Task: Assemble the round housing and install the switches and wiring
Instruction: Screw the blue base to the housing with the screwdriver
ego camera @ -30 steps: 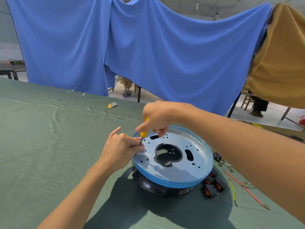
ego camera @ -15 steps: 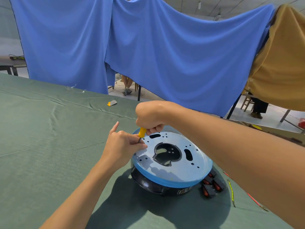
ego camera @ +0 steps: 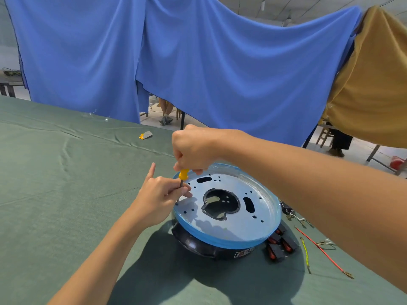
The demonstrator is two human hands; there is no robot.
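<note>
While the green cloth [ego camera: 55,172] lies wrinkled over the table on my left, a small yellow-and-grey scrap [ego camera: 145,135] sits on it near the far edge, well apart from the work. My left hand [ego camera: 160,199] comes next. Its thumb and middle fingers pinch the thin metal shaft of the screwdriver [ego camera: 183,174] low down, and its forefinger sticks up free. My right hand [ego camera: 193,148] is above it, curled tight round the top of the yellow handle, so both hands grasp the same tool. The screwdriver stands nearly upright with its tip on the left edge of the round housing [ego camera: 231,225], at one of the small holes.

The housing rests on the cloth between my forearms. On top is a flat metal plate under blue film, with a large ragged opening in the middle, two oblong slots and scattered holes. Below it is a black base [ego camera: 198,246]. Just beside the base on the right lie several black-and-red switches [ego camera: 279,246], touching one another. Further right a yellow-green wire [ego camera: 305,255] and a red wire [ego camera: 322,256] lie loose on the cloth. Behind everything hangs a blue drape [ego camera: 220,62], and a tan drape [ego camera: 374,84] hangs at the far right.
</note>
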